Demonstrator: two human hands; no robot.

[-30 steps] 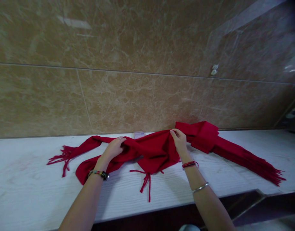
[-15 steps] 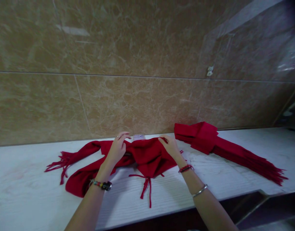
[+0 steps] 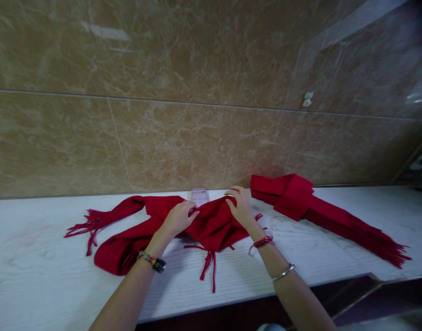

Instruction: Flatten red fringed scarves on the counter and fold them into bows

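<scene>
A red fringed scarf (image 3: 135, 234) lies crumpled across a white counter (image 3: 42, 266). My left hand (image 3: 179, 217) is closed on a fold of it near the middle. My right hand (image 3: 240, 208) pinches the same scarf's upper edge a little to the right. Between the two hands the cloth bunches up, and tassels hang toward the counter's front edge. A second red scarf (image 3: 300, 200), partly folded, lies to the right with its fringe trailing off toward the far right.
A phone (image 3: 199, 196) lies flat at the back of the counter, just behind the hands. A brown marble wall (image 3: 197, 115) rises directly behind. The counter's front edge drops to a dark gap at lower right.
Both hands have drawn closer together, bunching the scarf's middle. My right hand moved left, away from the second scarf. The phone shows more than before.
</scene>
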